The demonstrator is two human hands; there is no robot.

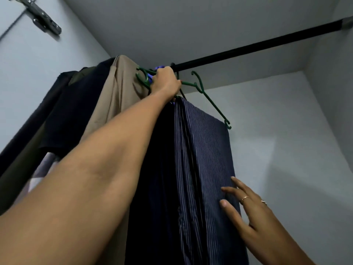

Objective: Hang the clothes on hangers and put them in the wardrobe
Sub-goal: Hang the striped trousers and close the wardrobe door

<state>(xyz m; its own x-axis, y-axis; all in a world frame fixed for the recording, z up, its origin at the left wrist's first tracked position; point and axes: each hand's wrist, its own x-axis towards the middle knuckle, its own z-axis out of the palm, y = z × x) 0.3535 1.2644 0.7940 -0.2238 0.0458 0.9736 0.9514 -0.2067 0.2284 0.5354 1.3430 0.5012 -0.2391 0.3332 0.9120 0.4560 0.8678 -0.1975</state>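
A navy pinstriped garment (200, 159) hangs from a green plastic hanger (212, 101) just under the black wardrobe rod (248, 48). My left hand (165, 81) is raised to the rod and closed around the hanger's neck, close to a bit of blue plastic (159, 67). My right hand (248, 213) lies flat with fingers spread against the lower right side of the striped fabric. Whether the hanger's hook sits on the rod is hidden by my left hand.
To the left on the rod hang a beige garment (114, 104), a dark navy one (76, 111) and a dark olive one (28, 159). A metal door hinge (41, 18) is at top left. The rod's right part and white back wall (286, 140) are bare.
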